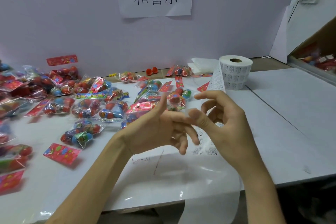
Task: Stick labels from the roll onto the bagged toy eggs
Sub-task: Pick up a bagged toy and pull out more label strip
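The head view, the only one, shows the roll (236, 72) standing on end at the back of the table (291, 114). Its strip (217, 80) of printed labels runs forward and down into the two hands, which are raised above the table. The right hand (225, 123) has its fingers curled and its thumb laid over the strip, so it appears to pinch the strip. The left hand (160, 129) has its thumb up and its fingers half curled, with the index tip meeting the right thumb. The blur there hides whether it has caught a label. Below the hands the bare backing paper (209, 196) trails over the table's near edge. The bagged toy eggs (87, 109) lie scattered over the left half of the table, some just behind the left hand, and neither hand touches any of them. The step in hand looks like peeling one label free. The next move probably calls for lifting the label clean by one corner, carrying it left to a nearby bag, and pressing it flat on the slippery, crinkled film.
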Demonstrator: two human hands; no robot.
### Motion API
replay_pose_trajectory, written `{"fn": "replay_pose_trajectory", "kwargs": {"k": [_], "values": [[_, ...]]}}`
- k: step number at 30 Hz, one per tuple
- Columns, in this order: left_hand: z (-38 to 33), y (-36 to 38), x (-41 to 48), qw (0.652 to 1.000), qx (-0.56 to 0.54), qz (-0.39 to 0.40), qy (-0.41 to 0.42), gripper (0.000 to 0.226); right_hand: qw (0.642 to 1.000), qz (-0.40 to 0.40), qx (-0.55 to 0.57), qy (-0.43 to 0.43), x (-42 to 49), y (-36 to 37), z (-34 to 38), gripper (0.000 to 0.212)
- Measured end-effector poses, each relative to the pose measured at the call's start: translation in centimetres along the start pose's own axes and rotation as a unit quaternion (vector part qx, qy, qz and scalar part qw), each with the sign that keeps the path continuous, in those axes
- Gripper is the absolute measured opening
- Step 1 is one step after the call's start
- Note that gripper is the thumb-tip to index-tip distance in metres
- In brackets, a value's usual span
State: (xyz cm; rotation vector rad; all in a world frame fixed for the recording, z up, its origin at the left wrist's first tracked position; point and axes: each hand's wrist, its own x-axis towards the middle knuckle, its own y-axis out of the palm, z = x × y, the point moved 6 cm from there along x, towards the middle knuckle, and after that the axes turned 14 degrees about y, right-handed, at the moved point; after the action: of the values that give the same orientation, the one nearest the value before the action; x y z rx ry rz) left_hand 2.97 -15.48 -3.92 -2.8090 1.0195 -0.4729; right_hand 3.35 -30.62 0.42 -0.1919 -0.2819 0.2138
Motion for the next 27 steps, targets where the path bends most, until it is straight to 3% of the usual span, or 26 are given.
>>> {"fn": "replay_pose_trajectory", "kwargs": {"k": [3,6,10,16,22,27], "values": [[-0.6,-0.1,-0.1,0.977,-0.205,-0.057,0.025,0.078,1.000,0.004,-0.016,0.006,0.1,-0.1,-0.2,0.037],[-0.8,-1.0,-0.3,0.963,-0.220,-0.144,0.052,0.077,1.000,0.005,-0.015,0.019,0.3,-0.3,-0.7,0.043],[-1.3,-1.9,-0.4,0.950,-0.226,-0.197,0.085,0.073,0.999,-0.015,-0.017,0.026,0.5,-0.8,-1.3,0.040],[-0.9,-1.2,-0.4,0.961,-0.205,-0.183,0.026,0.074,1.000,-0.022,-0.003,0.006,0.5,-0.7,-1.1,0.042],[-1.6,-1.9,-0.6,0.942,-0.256,-0.200,0.084,0.079,1.000,-0.020,-0.010,0.019,0.7,-0.7,-1.5,0.042],[-1.5,-2.7,-0.7,0.924,-0.270,-0.241,0.121,0.067,0.999,-0.013,-0.014,0.036,0.8,-0.8,-2.0,0.039]]}}
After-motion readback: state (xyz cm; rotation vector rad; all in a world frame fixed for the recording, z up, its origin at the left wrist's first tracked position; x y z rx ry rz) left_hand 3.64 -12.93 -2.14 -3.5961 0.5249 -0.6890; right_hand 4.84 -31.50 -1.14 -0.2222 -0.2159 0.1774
